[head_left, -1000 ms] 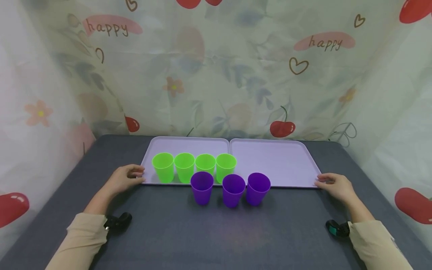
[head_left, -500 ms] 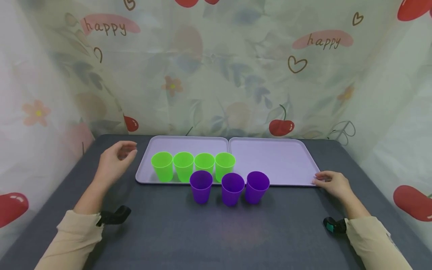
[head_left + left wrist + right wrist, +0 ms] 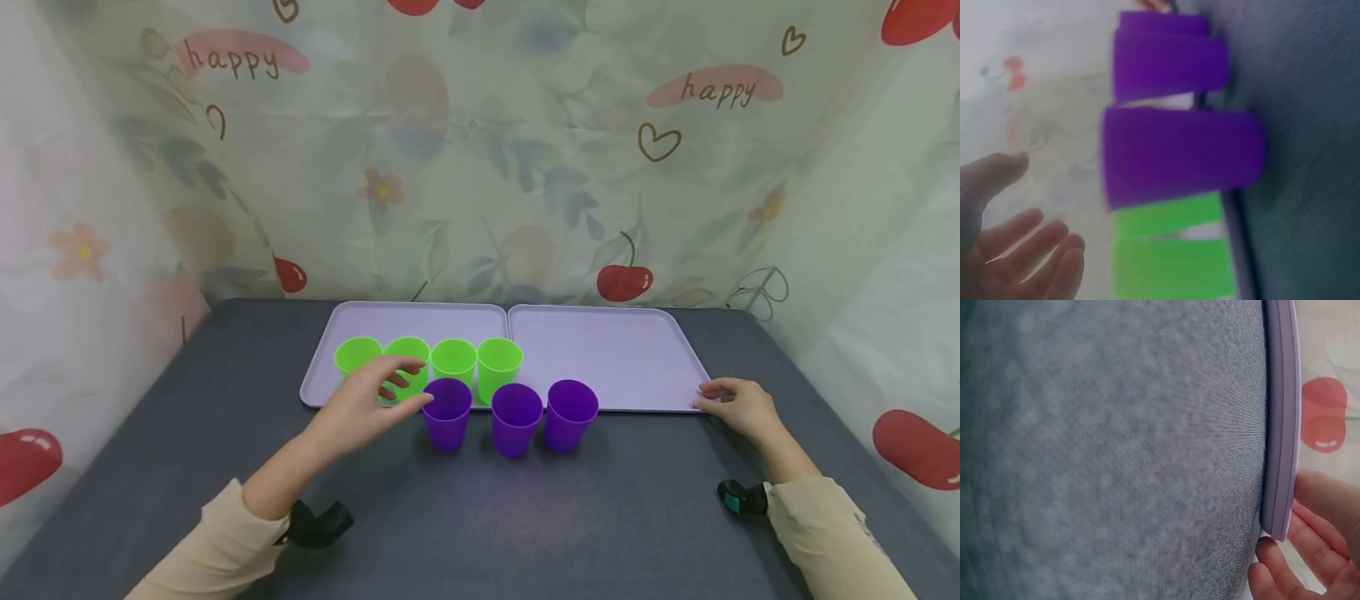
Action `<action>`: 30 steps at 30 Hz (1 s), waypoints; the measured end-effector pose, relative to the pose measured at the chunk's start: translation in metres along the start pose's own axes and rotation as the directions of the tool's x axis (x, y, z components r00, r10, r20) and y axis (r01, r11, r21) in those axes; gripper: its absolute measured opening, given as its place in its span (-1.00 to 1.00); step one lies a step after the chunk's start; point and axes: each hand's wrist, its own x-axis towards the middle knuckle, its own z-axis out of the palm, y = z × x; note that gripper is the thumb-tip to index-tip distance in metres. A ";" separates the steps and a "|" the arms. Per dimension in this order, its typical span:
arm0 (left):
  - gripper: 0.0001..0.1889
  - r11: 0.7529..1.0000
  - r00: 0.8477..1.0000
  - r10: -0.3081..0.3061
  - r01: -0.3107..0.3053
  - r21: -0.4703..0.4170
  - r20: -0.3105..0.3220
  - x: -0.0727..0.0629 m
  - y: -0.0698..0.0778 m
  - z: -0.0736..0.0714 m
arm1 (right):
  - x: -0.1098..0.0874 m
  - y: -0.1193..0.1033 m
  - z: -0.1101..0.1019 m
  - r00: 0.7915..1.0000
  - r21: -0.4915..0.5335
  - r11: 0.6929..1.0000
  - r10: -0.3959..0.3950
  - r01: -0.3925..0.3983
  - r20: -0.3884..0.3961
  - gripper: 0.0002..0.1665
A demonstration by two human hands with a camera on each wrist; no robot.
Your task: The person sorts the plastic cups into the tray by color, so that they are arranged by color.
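My left hand [image 3: 367, 396] reaches over the left tray [image 3: 311, 392], its thumb and fingers parted, in front of the leftmost green cups. In the head view its thumb tip overlaps the edge of the left purple cup [image 3: 447, 425]; in the left wrist view the hand [image 3: 1029, 244] is apart from that purple cup [image 3: 1182, 156]. Two more purple cups, a middle one [image 3: 516, 425] and a right one [image 3: 572, 421], stand upright beside it. My right hand [image 3: 746, 408] grips the front right corner of the right lilac tray [image 3: 660, 392], seen closely as the tray rim [image 3: 1284, 425].
Several green cups [image 3: 500, 367] stand in a row along the left tray's front. Both trays lie side by side at the back of the dark cloth-covered table [image 3: 525, 525]. A printed curtain [image 3: 480, 167] hangs behind.
My left hand has let go of the left tray's corner, lifted outward, then swung right toward the left purple cup. My right hand stays at its tray corner. The cups have not moved.
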 end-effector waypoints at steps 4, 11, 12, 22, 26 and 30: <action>-0.43 0.999 1.000 0.006 -0.006 0.051 0.014 -0.003 0.002 0.018 | 0.000 -0.001 0.000 1.000 0.011 1.000 -0.002 0.002 0.005 -0.48; -0.38 0.996 1.000 -0.029 0.028 0.088 0.007 0.000 -0.001 0.034 | 0.000 -0.001 0.000 1.000 0.019 1.000 0.000 0.000 0.007 -0.49; -0.37 0.996 0.999 -0.037 0.036 0.085 0.008 0.000 -0.002 0.035 | 0.000 -0.001 0.000 1.000 0.020 1.000 0.000 -0.001 0.008 -0.48; -0.32 0.995 0.998 -0.054 0.053 0.080 0.016 0.002 -0.004 0.040 | 0.000 0.000 0.000 1.000 0.021 1.000 0.006 -0.006 0.005 -0.48; -0.34 0.996 0.999 -0.042 0.042 0.079 0.004 0.002 -0.003 0.042 | 0.001 0.001 0.001 1.000 0.022 1.000 0.004 -0.004 0.004 -0.49; -0.35 0.996 0.999 -0.034 0.034 0.081 -0.005 0.002 -0.003 0.041 | 0.001 0.001 0.001 1.000 0.024 1.000 -0.002 0.002 0.006 -0.50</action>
